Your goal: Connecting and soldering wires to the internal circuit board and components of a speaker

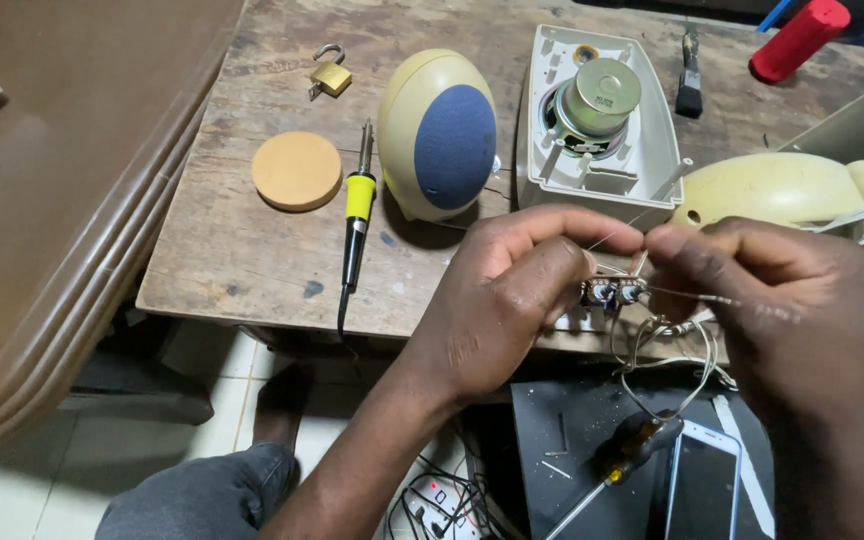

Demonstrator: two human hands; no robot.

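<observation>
Both hands met above the wooden worktop's (252, 250) front edge. The left hand (512, 290) and right hand (782, 300) each pinched closed on a thin wire (617, 235), with a small circuit part (612, 292) between them. A soldering iron (357, 215) lay nearby.

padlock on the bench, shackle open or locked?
Open. The brass padlock lies flat on the wooden table, and one end of its shackle is out of the body, swung clear, with a visible gap between it and the top.
</observation>
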